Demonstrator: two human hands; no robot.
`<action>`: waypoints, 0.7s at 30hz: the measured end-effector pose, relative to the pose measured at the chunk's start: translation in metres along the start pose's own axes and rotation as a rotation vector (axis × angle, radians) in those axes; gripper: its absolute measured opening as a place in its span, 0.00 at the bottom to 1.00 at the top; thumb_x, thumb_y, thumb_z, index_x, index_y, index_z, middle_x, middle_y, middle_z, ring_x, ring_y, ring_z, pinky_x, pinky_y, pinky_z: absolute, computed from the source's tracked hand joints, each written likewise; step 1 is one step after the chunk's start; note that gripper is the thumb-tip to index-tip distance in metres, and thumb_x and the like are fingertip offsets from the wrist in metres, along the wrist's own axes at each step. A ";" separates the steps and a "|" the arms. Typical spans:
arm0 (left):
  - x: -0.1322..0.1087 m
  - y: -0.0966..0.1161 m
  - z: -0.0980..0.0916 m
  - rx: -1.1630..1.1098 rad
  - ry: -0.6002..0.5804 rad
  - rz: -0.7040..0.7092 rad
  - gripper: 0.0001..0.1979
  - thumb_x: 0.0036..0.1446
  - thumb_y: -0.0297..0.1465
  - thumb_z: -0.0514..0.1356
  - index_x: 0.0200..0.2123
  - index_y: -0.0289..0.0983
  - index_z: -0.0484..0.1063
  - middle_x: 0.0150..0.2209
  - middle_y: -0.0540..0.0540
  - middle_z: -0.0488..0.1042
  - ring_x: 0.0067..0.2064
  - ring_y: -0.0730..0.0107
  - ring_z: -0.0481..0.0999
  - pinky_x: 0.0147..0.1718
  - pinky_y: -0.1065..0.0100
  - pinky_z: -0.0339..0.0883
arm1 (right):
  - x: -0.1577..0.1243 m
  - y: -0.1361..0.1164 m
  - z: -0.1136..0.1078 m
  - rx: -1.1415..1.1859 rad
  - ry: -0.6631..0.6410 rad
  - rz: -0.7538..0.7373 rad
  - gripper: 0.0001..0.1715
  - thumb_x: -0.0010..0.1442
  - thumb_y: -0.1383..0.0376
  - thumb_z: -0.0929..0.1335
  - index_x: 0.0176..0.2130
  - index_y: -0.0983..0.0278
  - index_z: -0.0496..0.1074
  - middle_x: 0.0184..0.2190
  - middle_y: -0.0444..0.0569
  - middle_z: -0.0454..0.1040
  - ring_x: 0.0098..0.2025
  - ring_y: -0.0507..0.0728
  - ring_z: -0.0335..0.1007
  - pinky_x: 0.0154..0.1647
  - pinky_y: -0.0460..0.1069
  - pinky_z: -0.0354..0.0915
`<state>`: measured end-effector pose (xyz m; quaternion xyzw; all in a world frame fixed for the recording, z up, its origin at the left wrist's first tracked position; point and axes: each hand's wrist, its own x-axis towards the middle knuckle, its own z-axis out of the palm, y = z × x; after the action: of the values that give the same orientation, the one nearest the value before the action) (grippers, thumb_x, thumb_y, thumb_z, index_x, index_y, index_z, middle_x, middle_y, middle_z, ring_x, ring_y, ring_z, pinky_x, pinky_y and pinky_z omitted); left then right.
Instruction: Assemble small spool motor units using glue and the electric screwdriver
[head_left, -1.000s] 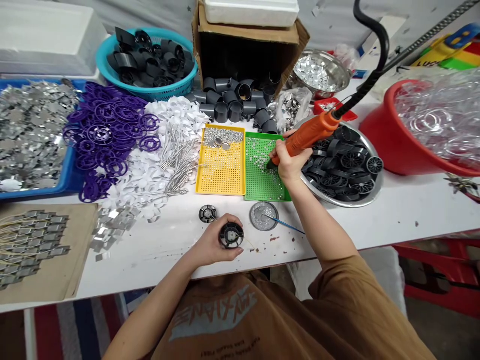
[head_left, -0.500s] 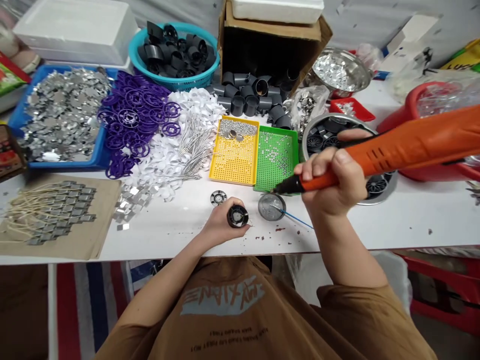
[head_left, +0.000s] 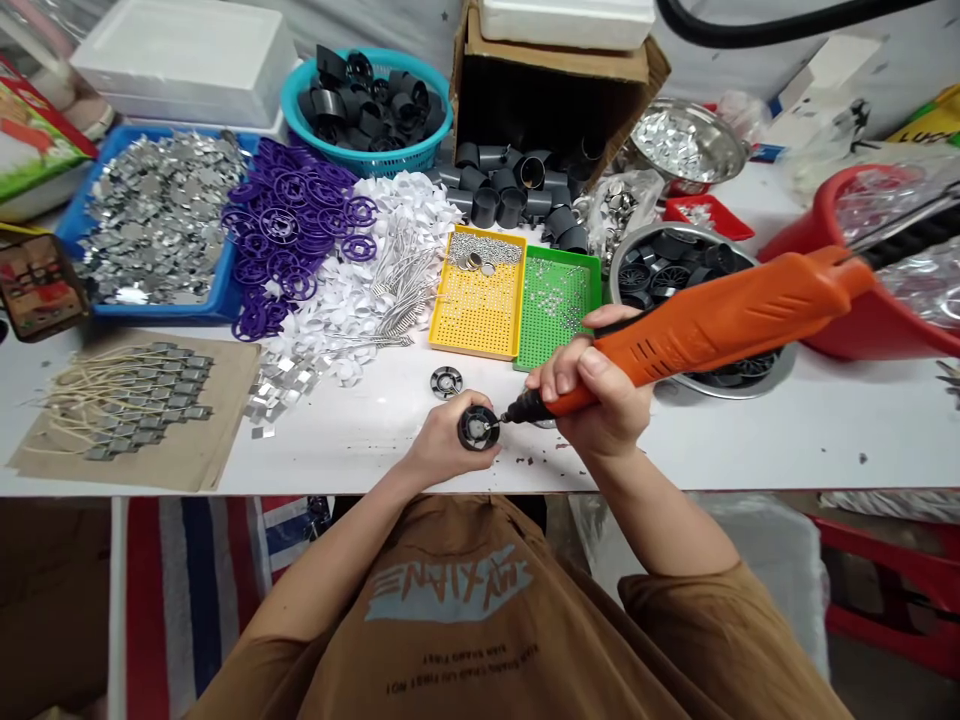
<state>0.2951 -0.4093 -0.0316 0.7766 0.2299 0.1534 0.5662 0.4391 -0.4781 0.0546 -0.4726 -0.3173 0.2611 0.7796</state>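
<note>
The left hand (head_left: 442, 442) is closed around a small black plastic wheel (head_left: 478, 428), and the fingers wrap its side. It holds this wheel over the white table (head_left: 847, 440), close to the front edge. The round face of the wheel looks up, toward the camera. The right hand (head_left: 600, 395) grips an orange power tool (head_left: 720, 325) in the manner of a pen. The long axis of the tool goes from upper right down to lower left, and its black tip (head_left: 521, 407) points left, to the wheel. The tip is just at the wheel's rim, but I cannot tell if it touches. A second black wheel (head_left: 446, 382) lies on the table, just beyond the left hand. Farther on stand a yellow perforated tray (head_left: 476, 310) and a green perforated tray (head_left: 559, 300), side by side, and a steel bowl (head_left: 739, 388) of black wheels sits partly behind the tool
</note>
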 end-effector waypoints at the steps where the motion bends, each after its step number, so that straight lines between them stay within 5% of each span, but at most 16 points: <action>1: -0.001 0.000 0.000 -0.004 -0.002 -0.005 0.17 0.42 0.29 0.65 0.38 0.38 0.67 0.35 0.49 0.72 0.35 0.68 0.72 0.36 0.69 0.64 | -0.001 0.000 0.000 -0.006 0.001 0.007 0.16 0.52 0.54 0.72 0.35 0.58 0.63 0.15 0.34 0.60 0.15 0.50 0.58 0.22 0.52 0.71; 16: -0.018 -0.024 0.029 -0.010 0.013 -0.173 0.14 0.40 0.28 0.63 0.33 0.37 0.66 0.30 0.53 0.71 0.31 0.72 0.70 0.33 0.71 0.64 | -0.036 0.044 -0.018 0.084 -0.160 0.178 0.19 0.52 0.57 0.73 0.35 0.58 0.60 0.16 0.34 0.62 0.14 0.49 0.60 0.18 0.48 0.66; 18: -0.017 -0.022 0.018 0.012 -0.075 -0.139 0.15 0.42 0.28 0.64 0.36 0.37 0.66 0.33 0.52 0.71 0.34 0.70 0.71 0.35 0.70 0.66 | -0.032 0.035 -0.021 0.075 -0.198 0.177 0.20 0.52 0.57 0.73 0.40 0.58 0.63 0.15 0.33 0.63 0.14 0.50 0.61 0.17 0.48 0.66; 21: -0.016 -0.023 -0.023 0.139 -0.248 0.025 0.20 0.45 0.32 0.67 0.42 0.39 0.67 0.43 0.47 0.70 0.45 0.63 0.71 0.46 0.64 0.67 | -0.014 0.003 -0.032 0.011 -0.189 0.046 0.28 0.51 0.57 0.74 0.49 0.57 0.64 0.14 0.32 0.62 0.13 0.51 0.60 0.16 0.48 0.65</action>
<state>0.2658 -0.3937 -0.0462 0.8296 0.1587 0.0472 0.5333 0.4532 -0.5053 0.0368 -0.4487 -0.3772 0.3243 0.7425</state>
